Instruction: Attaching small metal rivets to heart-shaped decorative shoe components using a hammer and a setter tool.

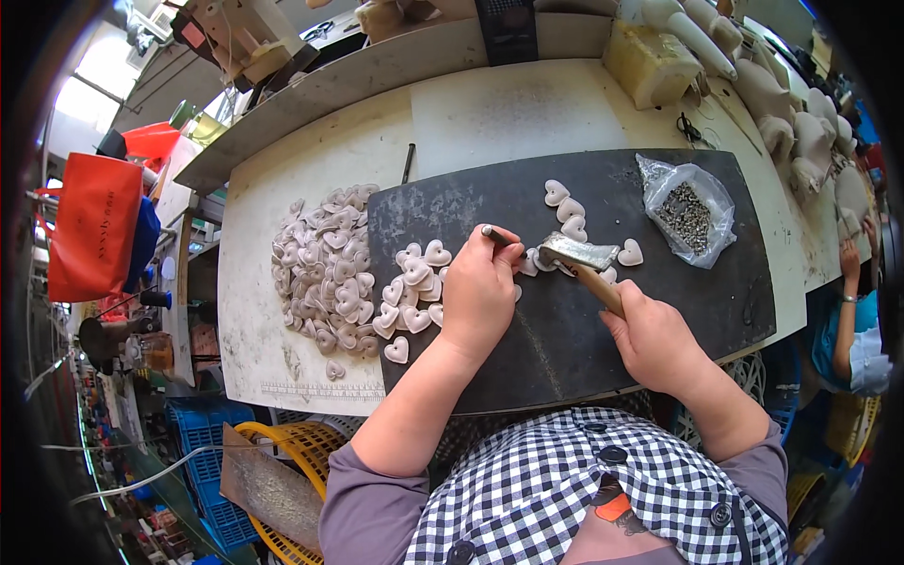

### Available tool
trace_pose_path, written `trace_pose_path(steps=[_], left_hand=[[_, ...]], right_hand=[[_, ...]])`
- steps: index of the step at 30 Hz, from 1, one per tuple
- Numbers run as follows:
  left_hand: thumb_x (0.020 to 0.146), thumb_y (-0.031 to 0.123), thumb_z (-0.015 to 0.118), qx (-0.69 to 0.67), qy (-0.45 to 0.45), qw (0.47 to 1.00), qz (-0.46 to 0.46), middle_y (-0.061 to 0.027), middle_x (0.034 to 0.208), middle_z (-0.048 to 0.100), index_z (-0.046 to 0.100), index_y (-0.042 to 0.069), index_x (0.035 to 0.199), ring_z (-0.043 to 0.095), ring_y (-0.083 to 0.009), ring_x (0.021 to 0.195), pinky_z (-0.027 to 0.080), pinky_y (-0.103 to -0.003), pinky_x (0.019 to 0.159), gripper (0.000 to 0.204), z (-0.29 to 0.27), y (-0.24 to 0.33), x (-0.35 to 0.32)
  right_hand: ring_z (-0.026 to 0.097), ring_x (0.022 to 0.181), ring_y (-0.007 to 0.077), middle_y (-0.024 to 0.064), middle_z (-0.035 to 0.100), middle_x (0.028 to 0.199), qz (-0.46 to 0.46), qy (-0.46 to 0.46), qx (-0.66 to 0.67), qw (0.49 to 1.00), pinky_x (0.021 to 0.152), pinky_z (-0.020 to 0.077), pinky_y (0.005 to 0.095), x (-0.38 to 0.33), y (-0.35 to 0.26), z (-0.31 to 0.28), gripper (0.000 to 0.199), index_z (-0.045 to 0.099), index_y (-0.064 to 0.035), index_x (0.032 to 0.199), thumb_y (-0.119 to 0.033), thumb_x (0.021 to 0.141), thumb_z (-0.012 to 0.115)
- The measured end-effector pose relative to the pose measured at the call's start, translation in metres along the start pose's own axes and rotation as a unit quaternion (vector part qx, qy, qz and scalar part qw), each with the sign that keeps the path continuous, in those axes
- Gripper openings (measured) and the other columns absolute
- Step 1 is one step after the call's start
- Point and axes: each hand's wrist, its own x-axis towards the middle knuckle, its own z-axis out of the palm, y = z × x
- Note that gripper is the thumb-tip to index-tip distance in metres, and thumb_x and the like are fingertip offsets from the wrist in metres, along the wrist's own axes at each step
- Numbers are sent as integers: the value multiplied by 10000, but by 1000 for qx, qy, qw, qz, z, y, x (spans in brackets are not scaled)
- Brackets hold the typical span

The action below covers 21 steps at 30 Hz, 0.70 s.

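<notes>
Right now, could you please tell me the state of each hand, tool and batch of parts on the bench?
Left hand: shut on a metal punch, held over the dark mat.
Right hand: shut on a hammer, its head beside the punch.
Heart pieces: heaped loosely left of the mat.
Plastic bag: open, holding small metal parts.

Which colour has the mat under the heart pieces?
Dark grey, nearly black mat; the head view shows it.

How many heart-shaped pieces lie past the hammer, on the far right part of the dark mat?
4: three hearts run in a short column above the hammer head, and one heart lies right of it, near the plastic bag. Others may hide under the hammer.
</notes>
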Motion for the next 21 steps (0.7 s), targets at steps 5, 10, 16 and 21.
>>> trace_pose_path(steps=[5, 10, 16, 21], left_hand=[[916, -100, 470, 60, -23, 997, 36, -82, 872, 672, 593, -2, 946, 698, -164, 796, 576, -280, 737, 160, -1, -4, -3], [886, -17, 582, 151, 27, 977, 145, -122, 827, 659, 597, 28, 932, 690, -245, 741, 540, -325, 644, 66, 3, -8, -5], [956, 2, 537, 27, 24, 999, 8, -92, 873, 700, 627, 13, 985, 703, -154, 758, 568, -286, 693, 95, 2, -6, -2], [940, -13, 544, 125, 15, 989, 75, -92, 873, 698, 626, 28, 993, 700, -164, 752, 564, -286, 685, 105, 2, -7, -2]], right_hand=[[649, 732, 415, 217, 639, 806, 11, -31, -32, 999, 640, 512, 500, 4, -3, -7, 232, 452, 19, 1020, -158, 944, 582], [654, 743, 407, 220, 639, 807, 19, -37, -26, 999, 651, 517, 499, 5, -3, -7, 227, 454, 19, 1025, -159, 951, 571], [658, 753, 413, 228, 648, 822, 24, -36, -22, 999, 660, 521, 495, 2, -2, -4, 226, 455, 19, 1026, -162, 954, 568], [652, 751, 425, 229, 648, 796, 30, -32, -17, 999, 658, 514, 505, 1, -2, -3, 226, 456, 17, 1019, -162, 949, 575]])
